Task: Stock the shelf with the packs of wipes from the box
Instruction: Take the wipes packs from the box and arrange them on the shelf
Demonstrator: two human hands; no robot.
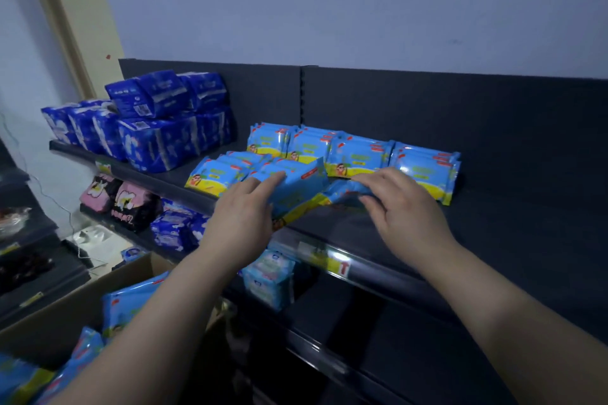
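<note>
the left hand (240,217) grips a tilted pack (296,187) over the shelf (493,207). the right hand (401,204) pinches a second pack (342,191) in curled fingers.

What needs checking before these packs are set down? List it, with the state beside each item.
1. Left hand holds the tilted pack: ok, fingers lie over it.
2. Right hand holds the flat pack: ok, it pinches the near end.
3. Tilted pack seated on the shelf: not ok, its lower corner hangs over the front edge.
4. Free shelf space to the right: ok.
5. Back row tidy: ok.
6. Packs left in the box: ok, several show.
</note>
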